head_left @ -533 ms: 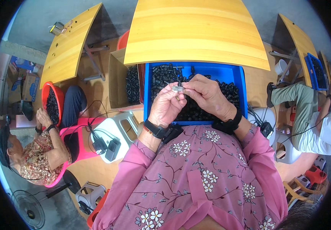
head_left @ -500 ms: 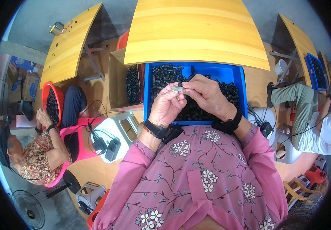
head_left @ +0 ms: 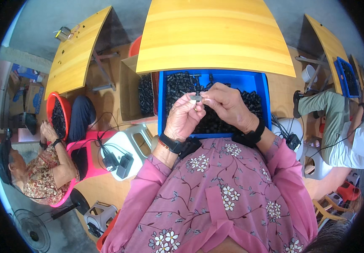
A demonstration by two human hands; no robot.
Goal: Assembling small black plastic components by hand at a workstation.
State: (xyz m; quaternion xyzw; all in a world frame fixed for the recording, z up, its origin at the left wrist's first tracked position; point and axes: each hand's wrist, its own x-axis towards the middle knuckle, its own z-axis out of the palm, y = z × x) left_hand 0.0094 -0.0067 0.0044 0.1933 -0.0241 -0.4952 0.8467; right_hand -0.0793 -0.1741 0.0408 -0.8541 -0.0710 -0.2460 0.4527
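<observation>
My left hand [head_left: 183, 119] and my right hand [head_left: 229, 106] meet over a blue bin [head_left: 266, 101]. Between the fingertips of both is a small grey piece [head_left: 196, 98], pinched from either side; its exact kind is too small to tell. A narrow black part shows just above it, and I cannot tell whether it is joined to the grey piece or lies in the bin behind. Many small black plastic parts [head_left: 251, 102] fill the bin below the hands.
A yellow wooden table [head_left: 215, 33] overhangs the bin's far side. To its left stands a cardboard box [head_left: 129, 90] of black parts. A white stool [head_left: 125, 141] carries cables. One person sits at left by a red basin [head_left: 67, 107], another at right near a blue tray [head_left: 343, 78].
The grey piece has tilted slightly between my fingertips and looks darker. Both hands stay in nearly the same place over the bin.
</observation>
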